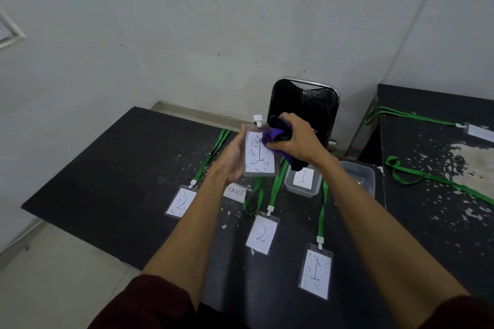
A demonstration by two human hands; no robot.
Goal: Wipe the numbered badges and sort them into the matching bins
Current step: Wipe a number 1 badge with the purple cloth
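Note:
My left hand [232, 160] holds a badge marked 1 [259, 157] upright above the black table [112, 168], gripping its left edge. My right hand [296, 139] grips a purple and black cloth [278, 132] and presses it against the badge's upper right corner. The badge face carries dark scribble marks. On the table lie a badge marked 2 [179, 201] at the left, another 2 badge [262, 234] in the middle and a 1 badge [316, 271] at the front right, each on a green lanyard. A clear bin labelled 1 [303, 180] stands just below my right hand.
A second clear bin [359, 176] stands right of the first, partly hidden by my right forearm. A paper label [235, 192] lies under my left wrist. A black chair [304, 104] stands behind the table. A second black table [438, 168] at the right holds green lanyards [427, 177].

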